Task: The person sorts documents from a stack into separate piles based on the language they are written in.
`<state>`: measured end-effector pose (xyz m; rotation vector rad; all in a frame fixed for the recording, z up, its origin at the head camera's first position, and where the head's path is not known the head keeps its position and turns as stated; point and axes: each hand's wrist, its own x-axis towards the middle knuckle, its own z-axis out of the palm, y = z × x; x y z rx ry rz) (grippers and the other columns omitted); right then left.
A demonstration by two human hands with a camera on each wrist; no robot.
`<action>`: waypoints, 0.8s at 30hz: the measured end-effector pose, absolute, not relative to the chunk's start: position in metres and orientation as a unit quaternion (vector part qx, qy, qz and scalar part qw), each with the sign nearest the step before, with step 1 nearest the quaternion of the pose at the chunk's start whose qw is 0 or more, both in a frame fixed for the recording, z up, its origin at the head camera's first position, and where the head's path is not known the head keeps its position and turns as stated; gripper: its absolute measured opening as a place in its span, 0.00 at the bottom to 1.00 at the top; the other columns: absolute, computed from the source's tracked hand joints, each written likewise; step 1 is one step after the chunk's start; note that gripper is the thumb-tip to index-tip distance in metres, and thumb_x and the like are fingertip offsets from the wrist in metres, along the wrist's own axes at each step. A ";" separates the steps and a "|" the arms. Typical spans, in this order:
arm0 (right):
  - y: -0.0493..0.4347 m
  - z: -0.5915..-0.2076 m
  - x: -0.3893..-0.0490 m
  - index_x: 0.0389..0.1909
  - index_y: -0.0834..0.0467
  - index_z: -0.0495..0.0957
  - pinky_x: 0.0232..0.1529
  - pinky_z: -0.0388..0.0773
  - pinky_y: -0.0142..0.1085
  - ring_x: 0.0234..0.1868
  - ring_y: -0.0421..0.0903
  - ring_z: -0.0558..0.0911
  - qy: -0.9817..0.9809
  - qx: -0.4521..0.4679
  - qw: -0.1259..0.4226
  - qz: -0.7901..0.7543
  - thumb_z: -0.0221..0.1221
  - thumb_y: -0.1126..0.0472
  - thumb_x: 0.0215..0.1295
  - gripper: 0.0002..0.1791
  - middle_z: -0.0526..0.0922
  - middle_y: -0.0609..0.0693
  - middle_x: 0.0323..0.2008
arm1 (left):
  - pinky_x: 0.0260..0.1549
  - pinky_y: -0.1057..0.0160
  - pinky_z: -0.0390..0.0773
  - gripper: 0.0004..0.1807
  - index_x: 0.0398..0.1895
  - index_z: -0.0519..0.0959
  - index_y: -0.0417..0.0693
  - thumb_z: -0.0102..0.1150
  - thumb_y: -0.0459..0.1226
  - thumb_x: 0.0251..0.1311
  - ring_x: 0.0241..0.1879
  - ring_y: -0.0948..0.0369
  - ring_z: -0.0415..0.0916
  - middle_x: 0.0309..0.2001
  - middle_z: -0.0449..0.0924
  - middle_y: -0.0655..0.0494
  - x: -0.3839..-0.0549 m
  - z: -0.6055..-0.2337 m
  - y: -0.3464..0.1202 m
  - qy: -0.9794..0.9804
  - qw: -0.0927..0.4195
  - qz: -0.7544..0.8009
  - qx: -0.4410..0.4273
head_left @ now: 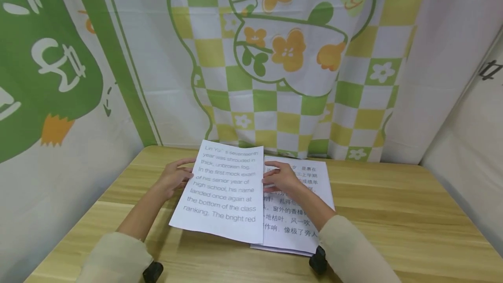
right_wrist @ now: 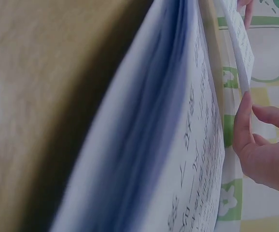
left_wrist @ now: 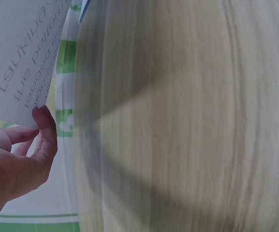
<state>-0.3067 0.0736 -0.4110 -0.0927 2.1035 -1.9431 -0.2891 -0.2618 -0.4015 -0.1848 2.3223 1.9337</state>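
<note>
A white sheet of paper (head_left: pixel 222 187) with large English print is held tilted above the table, facing the head camera. My left hand (head_left: pixel 171 179) pinches its left edge; in the left wrist view, thumb and fingers meet at the edge of the paper (left_wrist: pixel 21 63). On the opposite edge, my right hand (head_left: pixel 284 178) grips the sheet between thumb and fingertips, as the right wrist view also shows. Beneath my right forearm lies a stack of paper (head_left: pixel 292 219) printed in Chinese, partly covered by the held sheet. Its layered page edges (right_wrist: pixel 149 111) show in the right wrist view.
Both hands work over a wooden table (head_left: pixel 377 217). Behind its far edge hangs a curtain (head_left: pixel 251 86) with green and yellow checks and flowers. A printed green cloth (head_left: pixel 47 69) hangs at left. Dark devices sit at both wrists.
</note>
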 end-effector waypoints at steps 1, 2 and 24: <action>0.072 -0.411 -0.307 0.74 0.66 0.66 0.43 0.90 0.45 0.37 0.50 0.86 0.725 -0.034 0.140 -0.673 0.61 0.82 0.62 0.38 0.81 0.65 0.47 | 0.34 0.66 0.87 0.33 0.77 0.61 0.33 0.49 0.20 0.69 0.33 0.63 0.83 0.46 0.81 0.46 -0.289 -0.402 -0.264 0.768 0.056 0.635 -0.063; 0.071 -0.411 -0.307 0.74 0.67 0.66 0.44 0.90 0.45 0.38 0.50 0.86 0.722 -0.037 0.145 -0.676 0.61 0.82 0.62 0.38 0.81 0.66 0.48 | 0.34 0.66 0.87 0.32 0.77 0.61 0.33 0.49 0.20 0.69 0.34 0.63 0.83 0.47 0.81 0.46 -0.289 -0.402 -0.266 0.769 0.055 0.633 -0.066; 0.054 -0.417 -0.301 0.77 0.70 0.58 0.54 0.86 0.48 0.55 0.64 0.84 0.703 -0.120 0.233 -0.661 0.62 0.75 0.66 0.40 0.74 0.73 0.64 | 0.33 0.66 0.86 0.32 0.77 0.60 0.32 0.47 0.21 0.70 0.34 0.66 0.82 0.63 0.75 0.29 -0.288 -0.410 -0.292 0.785 0.053 0.612 -0.085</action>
